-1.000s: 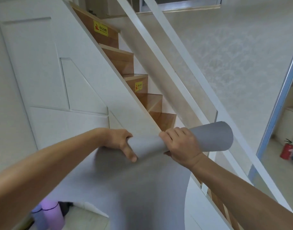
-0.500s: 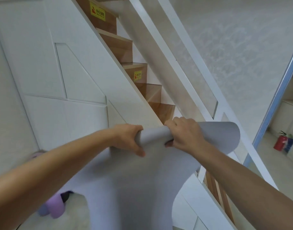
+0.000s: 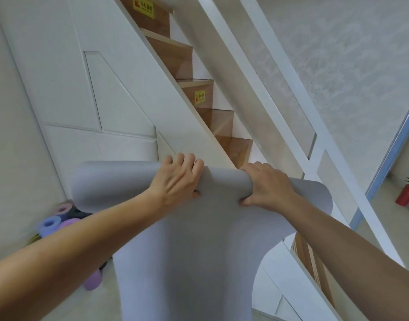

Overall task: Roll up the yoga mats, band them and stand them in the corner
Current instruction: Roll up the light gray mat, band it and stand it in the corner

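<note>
While both hands clamp, left hand (image 3: 178,179), right hand (image 3: 268,186), grip curled round grey mat (image 3: 194,239)

Two bare forearms, sleeveless, no rings or watch on either hand

Grey yoga mat (image 3: 187,251): soft foam or rubber look, matt, fine even texture, bends without creases.
Rolled mats (image 3: 60,223) in the corner: same matt foam look, in blue, purple and pink.
Stair treads (image 3: 224,126): wood, brown, glossy with light reflections.
Stair side panels (image 3: 120,107): painted white, smooth, slightly satin.
Railing (image 3: 298,93): white painted, smooth.
Wall (image 3: 351,66): pale wallpaper, matt, faint raised pattern.
Fire extinguisher (image 3: 406,193): red, shiny, looks like metal.
</note>
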Action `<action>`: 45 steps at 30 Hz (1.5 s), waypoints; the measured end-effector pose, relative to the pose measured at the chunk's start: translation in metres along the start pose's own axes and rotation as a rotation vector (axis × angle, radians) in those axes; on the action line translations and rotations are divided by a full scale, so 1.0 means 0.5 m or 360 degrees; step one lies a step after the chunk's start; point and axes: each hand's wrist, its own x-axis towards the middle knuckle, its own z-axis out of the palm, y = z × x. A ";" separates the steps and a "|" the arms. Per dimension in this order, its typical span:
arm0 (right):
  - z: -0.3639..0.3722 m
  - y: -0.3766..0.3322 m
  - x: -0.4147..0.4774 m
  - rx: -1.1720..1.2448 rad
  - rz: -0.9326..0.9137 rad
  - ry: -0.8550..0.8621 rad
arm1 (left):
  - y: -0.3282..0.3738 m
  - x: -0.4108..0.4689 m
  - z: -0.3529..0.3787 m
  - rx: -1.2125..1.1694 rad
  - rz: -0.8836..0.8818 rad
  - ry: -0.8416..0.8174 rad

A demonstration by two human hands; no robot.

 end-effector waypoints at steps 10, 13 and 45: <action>0.045 -0.019 0.015 -0.0393 -0.0140 0.0605 | -0.016 -0.013 0.008 0.0032 -0.0052 -0.0182; 0.034 -0.021 0.022 -0.0301 -0.0166 0.0351 | -0.019 -0.005 0.002 -0.0117 -0.0103 -0.0460; 0.038 -0.063 0.014 -0.0011 -0.0164 -0.0451 | -0.014 -0.004 0.053 -0.0915 -0.0202 -0.1171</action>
